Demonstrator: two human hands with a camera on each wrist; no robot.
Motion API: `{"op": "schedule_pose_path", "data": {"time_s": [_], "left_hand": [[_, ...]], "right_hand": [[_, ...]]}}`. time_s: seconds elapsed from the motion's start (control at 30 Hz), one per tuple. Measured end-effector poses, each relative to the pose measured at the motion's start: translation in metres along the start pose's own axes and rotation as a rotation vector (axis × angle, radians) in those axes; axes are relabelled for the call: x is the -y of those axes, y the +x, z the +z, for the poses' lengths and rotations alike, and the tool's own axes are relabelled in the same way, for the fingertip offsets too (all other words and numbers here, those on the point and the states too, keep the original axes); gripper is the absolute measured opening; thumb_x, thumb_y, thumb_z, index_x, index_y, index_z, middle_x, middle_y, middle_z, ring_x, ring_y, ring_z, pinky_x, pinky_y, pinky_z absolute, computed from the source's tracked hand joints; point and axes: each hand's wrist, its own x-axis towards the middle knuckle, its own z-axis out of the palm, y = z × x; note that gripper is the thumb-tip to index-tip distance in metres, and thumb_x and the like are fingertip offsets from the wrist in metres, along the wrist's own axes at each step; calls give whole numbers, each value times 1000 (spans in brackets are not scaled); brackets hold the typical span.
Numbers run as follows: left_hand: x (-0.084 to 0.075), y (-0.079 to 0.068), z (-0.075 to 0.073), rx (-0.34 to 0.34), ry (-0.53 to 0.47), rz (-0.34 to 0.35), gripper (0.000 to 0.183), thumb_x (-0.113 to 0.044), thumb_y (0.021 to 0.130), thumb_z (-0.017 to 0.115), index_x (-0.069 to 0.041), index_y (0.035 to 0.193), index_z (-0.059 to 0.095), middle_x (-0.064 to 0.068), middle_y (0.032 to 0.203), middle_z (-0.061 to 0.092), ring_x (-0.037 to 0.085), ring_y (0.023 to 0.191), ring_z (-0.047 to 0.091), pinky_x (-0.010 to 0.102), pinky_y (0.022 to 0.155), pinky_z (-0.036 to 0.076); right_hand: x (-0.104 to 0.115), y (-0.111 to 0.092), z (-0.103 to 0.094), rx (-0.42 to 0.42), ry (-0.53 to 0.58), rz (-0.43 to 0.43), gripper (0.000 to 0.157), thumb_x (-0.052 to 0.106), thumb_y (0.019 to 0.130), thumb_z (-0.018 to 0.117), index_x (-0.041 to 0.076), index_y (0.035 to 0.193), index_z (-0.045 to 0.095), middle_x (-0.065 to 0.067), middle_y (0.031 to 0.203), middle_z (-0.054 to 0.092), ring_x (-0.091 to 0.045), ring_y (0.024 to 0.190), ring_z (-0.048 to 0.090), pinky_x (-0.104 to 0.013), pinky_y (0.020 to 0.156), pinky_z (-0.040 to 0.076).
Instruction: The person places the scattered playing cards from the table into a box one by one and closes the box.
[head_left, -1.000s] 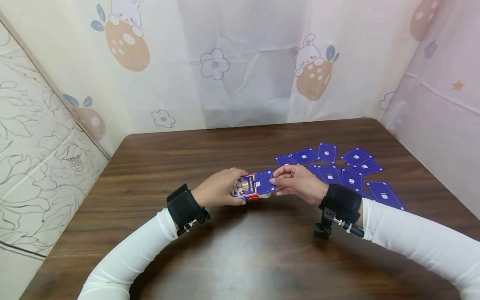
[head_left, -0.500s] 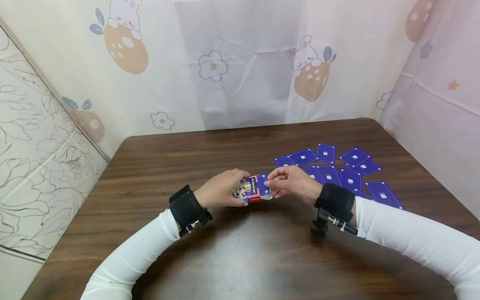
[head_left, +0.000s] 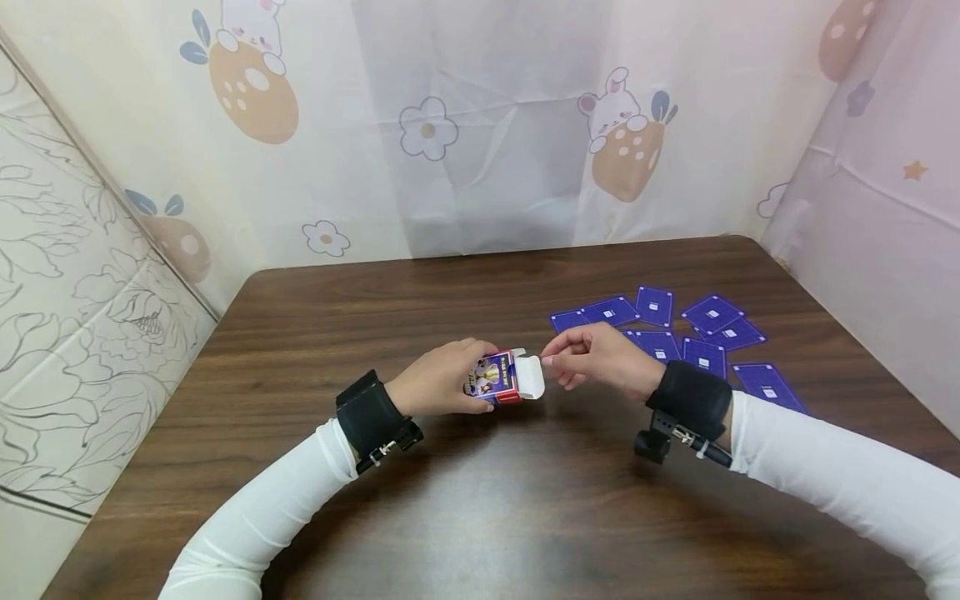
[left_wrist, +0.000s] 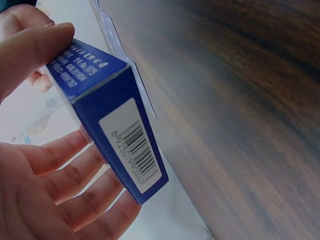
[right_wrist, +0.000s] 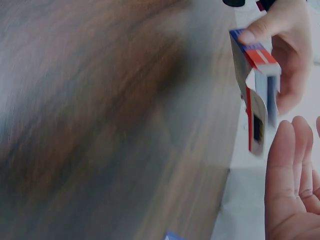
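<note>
The left hand [head_left: 442, 379] grips a blue card box [head_left: 491, 375] between thumb and fingers, its white flap [head_left: 531, 378] towards the right hand [head_left: 600, 362], whose fingers extend loosely, visibly holding nothing; beyond that hand, purple cards [head_left: 655, 306] lie on the surface [head_left: 450, 508].

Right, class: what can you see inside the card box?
At the open end of the card box, past its white flap, only blurred surfaces show; its printed walls cover anything deeper.
</note>
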Motion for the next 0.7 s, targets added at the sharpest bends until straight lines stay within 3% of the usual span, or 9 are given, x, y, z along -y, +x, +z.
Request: {"op": "schedule_pose_path", "data": {"time_s": [0.2, 0.43, 0.57, 0.7], "left_hand": [[5, -2, 0, -22, 16, 1, 70, -38, 71, 75, -6, 124, 44, 2, 105, 53, 11, 87, 47, 25, 76, 41], [8, -1, 1, -26, 31, 6, 69, -40, 71, 74, -7, 124, 44, 1, 106, 53, 10, 88, 47, 24, 77, 41], [8, 0, 2, -22, 25, 8, 70, -41, 71, 74, -7, 124, 44, 1, 106, 53, 10, 88, 47, 25, 77, 41], [8, 1, 3, -15, 21, 6, 70, -41, 71, 74, -8, 124, 44, 1, 107, 53, 10, 88, 47, 25, 78, 41]], "right_hand": [[1, -5, -24, -24, -113, -65, 32, 23, 85, 64, -1, 105, 57, -18, 87, 62, -38, 82, 58, -45, 74, 48], [-10, -5, -47, -57, -515, -202, 27, 22, 82, 67, 6, 103, 59, -4, 87, 61, -21, 83, 56, -33, 71, 48], [-22, -3, -56, -36, -675, -212, 34, 24, 80, 69, 6, 107, 58, -7, 97, 61, -23, 92, 56, -39, 77, 47], [-32, -1, -62, -4, -738, -205, 40, 25, 79, 70, 4, 111, 57, -12, 105, 60, -28, 100, 53, -44, 82, 44]]}}
